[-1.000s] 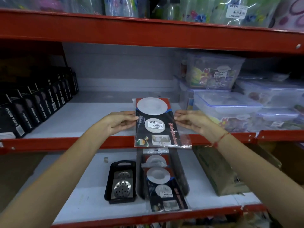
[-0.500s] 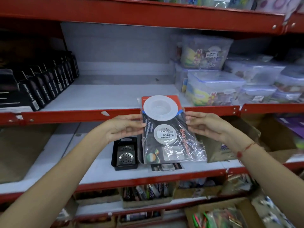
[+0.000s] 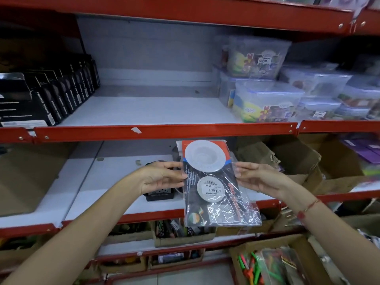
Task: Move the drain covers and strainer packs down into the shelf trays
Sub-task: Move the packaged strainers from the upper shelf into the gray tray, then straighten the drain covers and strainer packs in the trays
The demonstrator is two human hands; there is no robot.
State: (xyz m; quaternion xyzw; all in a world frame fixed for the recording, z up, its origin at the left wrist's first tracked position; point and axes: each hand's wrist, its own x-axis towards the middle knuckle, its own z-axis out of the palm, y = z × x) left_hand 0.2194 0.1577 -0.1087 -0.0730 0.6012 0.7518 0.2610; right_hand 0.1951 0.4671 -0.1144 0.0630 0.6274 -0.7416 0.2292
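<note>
- My left hand [image 3: 162, 177] pinches the left edge of the strainer pack [image 3: 213, 184], thumb in front and fingers behind it.
- My right hand [image 3: 257, 177] grips the pack's right edge the same way, so both hands are closed on it.
- I hold the pack upright in the air, in front of the lower white shelf [image 3: 107, 182] and just under the red rail [image 3: 164, 130] of the shelf above.
- Through its clear wrap I see a white round strainer at the top and a price sticker lower down.
- A black tray [image 3: 160, 195] sits on the lower shelf, mostly hidden behind my left hand.
- On the upper shelf, black boxes [image 3: 51, 95] stand at the left and clear plastic containers [image 3: 267, 99] at the right.
- Below, near the floor, cardboard trays [image 3: 181, 235] hold small mixed goods I cannot make out.
</note>
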